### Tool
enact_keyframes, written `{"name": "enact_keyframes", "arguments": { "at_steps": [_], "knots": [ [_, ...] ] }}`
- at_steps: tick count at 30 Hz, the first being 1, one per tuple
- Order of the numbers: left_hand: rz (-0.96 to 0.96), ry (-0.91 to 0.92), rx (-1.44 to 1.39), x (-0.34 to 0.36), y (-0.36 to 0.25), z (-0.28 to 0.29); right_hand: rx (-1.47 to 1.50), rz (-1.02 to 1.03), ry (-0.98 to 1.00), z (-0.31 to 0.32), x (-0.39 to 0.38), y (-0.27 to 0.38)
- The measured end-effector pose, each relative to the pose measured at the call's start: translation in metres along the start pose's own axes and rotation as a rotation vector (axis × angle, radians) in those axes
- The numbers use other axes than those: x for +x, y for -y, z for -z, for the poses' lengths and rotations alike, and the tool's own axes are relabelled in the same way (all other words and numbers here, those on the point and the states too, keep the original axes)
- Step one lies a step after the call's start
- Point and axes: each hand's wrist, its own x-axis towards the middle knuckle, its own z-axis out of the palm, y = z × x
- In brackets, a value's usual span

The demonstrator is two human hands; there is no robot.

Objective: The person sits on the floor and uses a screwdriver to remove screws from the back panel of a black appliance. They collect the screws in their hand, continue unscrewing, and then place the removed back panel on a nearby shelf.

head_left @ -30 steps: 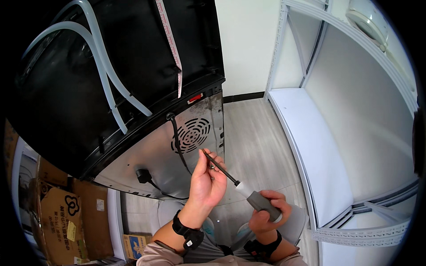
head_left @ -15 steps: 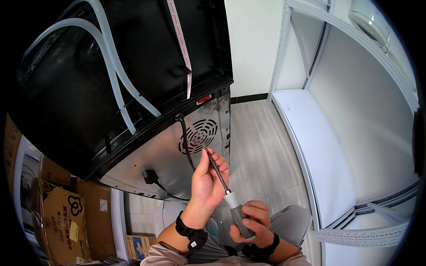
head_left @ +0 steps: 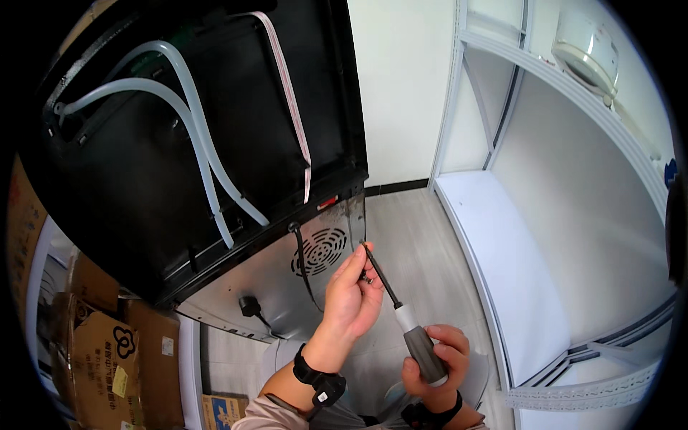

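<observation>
Right hand (head_left: pixel 454 358) grips the screwdriver (head_left: pixel 418 342) by its handle; left hand (head_left: pixel 351 297) pinches its tip, presumably to steady it.

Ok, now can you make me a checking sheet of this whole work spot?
Surface: grey, streaky floor.
Job's things: screwdriver, grey-handled; silver vented panel below a black back panel.
Clutter: cardboard boxes, lower left.
Fingers: left hand, closed at the screwdriver's tip; right hand, wrapped around its handle.
Cables: black cable down the vented panel; black plug; flat striped strip, perhaps ribbon cable.
Surroundings: pale shelving on the right; white wall.
</observation>
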Motion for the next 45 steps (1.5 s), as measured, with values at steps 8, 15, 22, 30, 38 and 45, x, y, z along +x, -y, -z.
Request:
{"name": "enact_keyframes", "arguments": {
  "at_steps": [8,15,22,30,38,45],
  "knots": [
    [0.058,0.028,-0.146,0.018,0.001,-0.009,-0.053,-0.015,0.096,0.004,0.022,-0.004],
    [0.106,0.054,-0.245,0.032,0.001,-0.008,-0.067,-0.038,0.111,0.001,0.029,-0.014],
    [0.091,0.069,-0.277,0.043,0.000,0.002,-0.034,-0.079,0.128,-0.002,0.035,-0.019],
    [0.067,0.075,-0.285,0.044,0.000,0.001,-0.054,-0.117,0.016,-0.003,0.038,-0.016],
    [0.060,0.090,-0.279,0.043,0.002,-0.001,-0.212,-0.120,0.122,0.003,0.042,-0.008],
    [0.076,0.091,-0.309,0.043,0.001,0.000,-0.202,-0.127,0.125,0.002,0.043,-0.005]
  ]
}}
